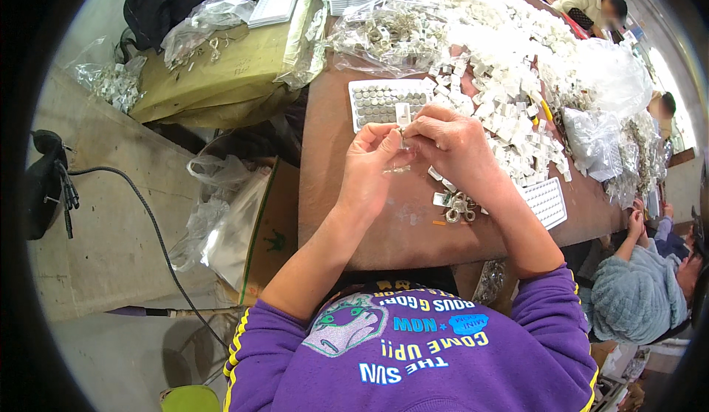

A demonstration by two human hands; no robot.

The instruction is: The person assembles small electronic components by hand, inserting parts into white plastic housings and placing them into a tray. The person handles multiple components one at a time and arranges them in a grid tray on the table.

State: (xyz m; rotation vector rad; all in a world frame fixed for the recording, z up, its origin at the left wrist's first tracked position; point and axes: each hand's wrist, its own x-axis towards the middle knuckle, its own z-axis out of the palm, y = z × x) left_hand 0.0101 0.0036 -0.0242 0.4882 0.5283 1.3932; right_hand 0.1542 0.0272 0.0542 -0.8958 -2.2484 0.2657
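Note:
My left hand [371, 165] and my right hand [459, 145] meet over the near part of the brown table [399, 227]. The fingertips of both are pinched on a small white plastic piece [402, 114], which sticks up between them. Something clear and shiny hangs just below the fingers, too small to make out. Right behind the hands lies a white tray [360, 94] with rows of small round silvery pieces. Beside my right wrist are several metal rings [459, 209] with small white pieces attached.
A large heap of small white pieces [517, 128] covers the table's right and far side. Clear bags [384, 39] of metal rings lie at the back. A second white tray [545, 204] rests by my right forearm. Other people [639, 294] sit at the right.

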